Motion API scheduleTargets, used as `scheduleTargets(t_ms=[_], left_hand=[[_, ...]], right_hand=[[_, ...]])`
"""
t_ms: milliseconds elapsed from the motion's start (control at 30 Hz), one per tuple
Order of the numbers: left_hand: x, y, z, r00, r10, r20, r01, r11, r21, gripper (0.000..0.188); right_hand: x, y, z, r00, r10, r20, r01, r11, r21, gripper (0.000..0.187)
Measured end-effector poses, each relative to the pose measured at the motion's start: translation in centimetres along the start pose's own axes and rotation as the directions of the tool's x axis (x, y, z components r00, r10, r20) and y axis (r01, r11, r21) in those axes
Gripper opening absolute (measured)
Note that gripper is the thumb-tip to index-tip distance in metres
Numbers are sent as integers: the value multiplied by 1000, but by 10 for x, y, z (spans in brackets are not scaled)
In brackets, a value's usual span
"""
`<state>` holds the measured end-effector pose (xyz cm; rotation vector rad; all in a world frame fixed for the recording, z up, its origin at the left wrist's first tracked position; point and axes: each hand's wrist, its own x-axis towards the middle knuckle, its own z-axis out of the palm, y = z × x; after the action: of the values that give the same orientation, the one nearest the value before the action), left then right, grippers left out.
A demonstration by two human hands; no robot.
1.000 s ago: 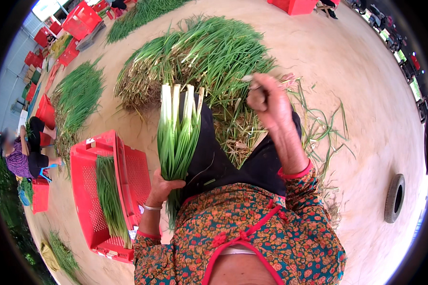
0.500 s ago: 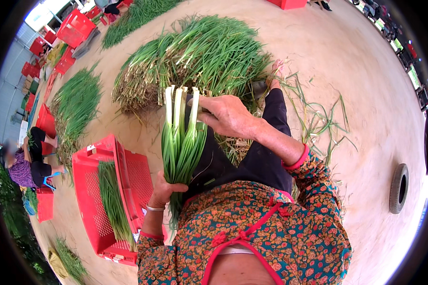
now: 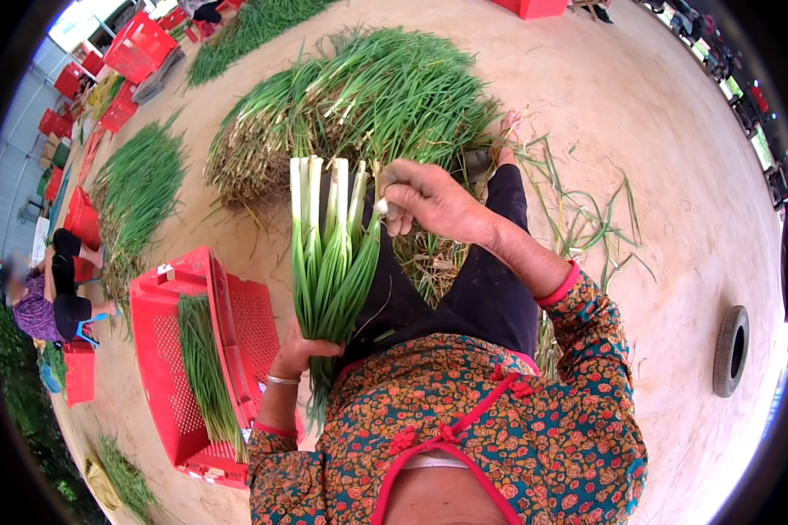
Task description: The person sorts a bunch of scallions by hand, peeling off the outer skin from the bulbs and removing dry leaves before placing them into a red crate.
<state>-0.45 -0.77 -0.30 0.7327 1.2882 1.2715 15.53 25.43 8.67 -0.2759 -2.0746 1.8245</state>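
My left hand [image 3: 305,348] is closed round the leafy part of a bunch of garlic chives [image 3: 328,262]. Their white stem ends stand upward, side by side, and the green tips hang below my fist. At the bunch's right edge my right hand [image 3: 429,201] is closed, its thumb and fingers pinching an outer stalk [image 3: 377,188]. A small pale bit shows by the fingertips; what exactly it is I cannot make out. Beyond both hands lies a large heap of uncleaned garlic chives [image 3: 394,96], with brown roots toward the left.
At my left stands a red perforated crate [image 3: 168,376] with chives [image 3: 206,367] laid in it. More heaps [image 3: 140,192] lie farther left, near a seated person [image 3: 48,297]. Loose leaves [image 3: 591,219] litter the floor at the right, and a tyre [image 3: 730,350] stands beyond.
My right hand has moved slightly right, from the middle stems to the bunch's right edge. The white stems have spread apart, with more of them showing. My left hand keeps its hold.
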Motion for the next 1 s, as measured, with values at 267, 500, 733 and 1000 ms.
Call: scheduleTargets(t_ms=[267, 500, 733, 1000], left_hand=[[0, -4, -6, 998, -51, -26, 49, 997, -61, 56], [0, -7, -7, 998, -61, -12, 60, 992, -107, 58], [-1, -18, -16, 999, -44, 21, 48, 976, -213, 64], [1, -18, -17, 992, -19, 125, 52, 962, -267, 58]], right_hand=[[-19, -8, -55, 887, -206, -413, 441, 647, 623, 20], [-14, 6, 38, 855, -495, -154, 278, 689, -670, 20], [-35, 3, 69, 944, -139, 298, 120, 990, 80, 9], [-9, 8, 19, 812, -583, -27, 471, 682, -560, 14]])
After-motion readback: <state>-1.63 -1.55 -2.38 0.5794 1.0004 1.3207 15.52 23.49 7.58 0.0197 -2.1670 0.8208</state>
